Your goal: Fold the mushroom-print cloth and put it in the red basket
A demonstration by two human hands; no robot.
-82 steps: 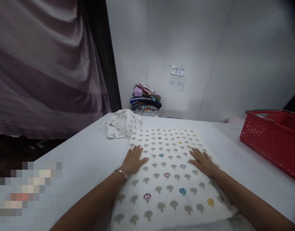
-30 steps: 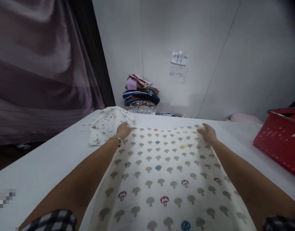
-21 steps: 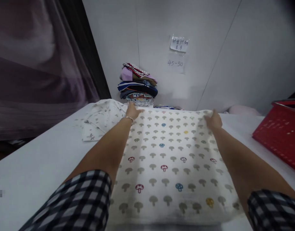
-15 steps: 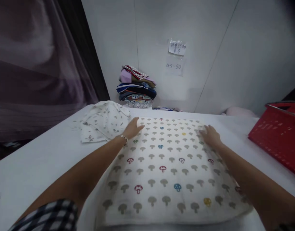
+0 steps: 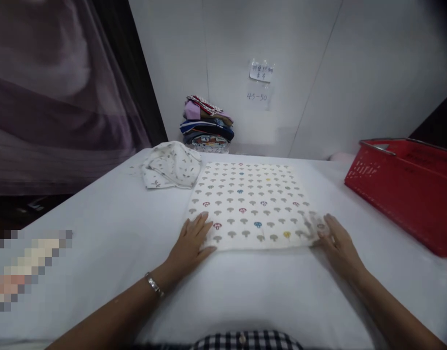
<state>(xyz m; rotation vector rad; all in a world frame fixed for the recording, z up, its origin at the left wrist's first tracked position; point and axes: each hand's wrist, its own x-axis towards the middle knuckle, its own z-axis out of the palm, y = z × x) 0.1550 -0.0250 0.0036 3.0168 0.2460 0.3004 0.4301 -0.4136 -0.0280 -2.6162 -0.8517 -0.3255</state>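
A white cloth printed with small mushrooms (image 5: 249, 199) lies spread in a rough rectangle on the white table (image 5: 260, 287). My left hand (image 5: 194, 238) rests flat on its near left corner, fingers spread. At the near right corner, my right hand (image 5: 335, 240) has thumb and fingers closed around the cloth's edge, which is bunched and slightly lifted there. Beyond the cloth's far left corner sits a crumpled white cloth with a small scattered print (image 5: 171, 165); neither hand touches it.
A red plastic basket (image 5: 398, 189) with metal handles stands on the right. Folded fabrics (image 5: 208, 124) are stacked at the back against the wall, where paper notes (image 5: 261, 72) hang. A purplish curtain (image 5: 56, 107) hangs on the left. Something pixelated (image 5: 26, 267) shows at the left edge.
Both hands have moved from the cloth's far part back to its near corners. The mushroom cloth now lies farther from me and looks flatter. More of the red basket shows.
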